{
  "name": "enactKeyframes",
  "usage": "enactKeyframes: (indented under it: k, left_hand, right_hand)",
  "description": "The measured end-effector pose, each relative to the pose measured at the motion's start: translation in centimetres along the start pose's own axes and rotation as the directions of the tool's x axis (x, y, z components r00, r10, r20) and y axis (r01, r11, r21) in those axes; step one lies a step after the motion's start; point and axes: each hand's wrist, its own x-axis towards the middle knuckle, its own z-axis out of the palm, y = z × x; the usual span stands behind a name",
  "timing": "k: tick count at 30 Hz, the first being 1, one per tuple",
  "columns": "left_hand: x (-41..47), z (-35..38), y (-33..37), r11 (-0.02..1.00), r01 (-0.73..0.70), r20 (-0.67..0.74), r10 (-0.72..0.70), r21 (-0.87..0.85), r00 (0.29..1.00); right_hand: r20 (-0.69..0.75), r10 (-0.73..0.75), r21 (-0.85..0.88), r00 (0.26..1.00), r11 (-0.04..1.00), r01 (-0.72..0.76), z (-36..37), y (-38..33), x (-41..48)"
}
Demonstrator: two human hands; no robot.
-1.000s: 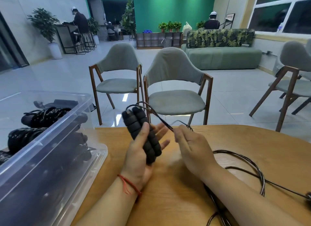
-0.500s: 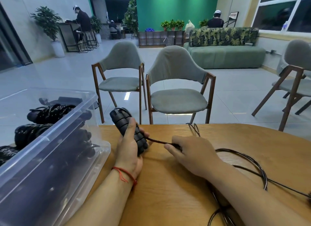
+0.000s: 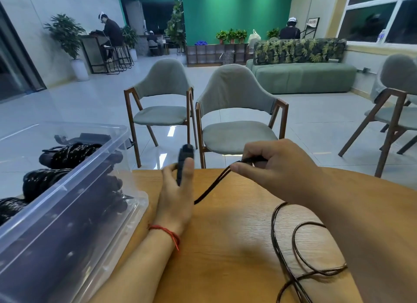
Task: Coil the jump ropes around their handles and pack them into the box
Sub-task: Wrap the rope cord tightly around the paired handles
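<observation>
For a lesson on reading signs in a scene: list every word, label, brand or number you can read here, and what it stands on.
Standing sign behind the sofa: light lettering, too small and blurred to read.
Clear plastic box, jump rope handles, rope: no text visible.
Nothing else is readable.

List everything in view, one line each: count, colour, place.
handles: blurred, count unclear, black, upright in the left hand
rope: one, black, from left hand to right hand, looping on the table at right
box: one, clear, table's left side
coiled ropes: several, black, in the box
chairs: three, grey with wooden frames, beyond the table
sofa: one, green, far right
bracelet: one, red, left wrist
left hand: grips the handles
right hand: pinches the rope
</observation>
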Motion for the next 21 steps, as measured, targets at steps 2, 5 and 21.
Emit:
enactKeyframes:
  k: [2,5,21]
  left_hand:
    - [-1.4,0.6,0.4,0.981,-0.124,0.141,0.104,0.148,0.985]
    - [-2.7,2.0,1.0,0.925,-0.228,0.348,0.115,0.305,0.930]
    - [-3.3,2.3,-0.1,0.857,-0.515,0.464,0.446,0.024,0.765]
  right_hand:
    - [-0.070,-0.006,0.063,0.998,0.998,0.010,0.4,-0.5,0.2]
    - [-0.106,0.007,0.082,0.994,0.997,0.002,1.0,-0.8,0.2]
    - [0.189,0.307,0.344,0.933,0.869,-0.355,0.8,2.0,-0.1]
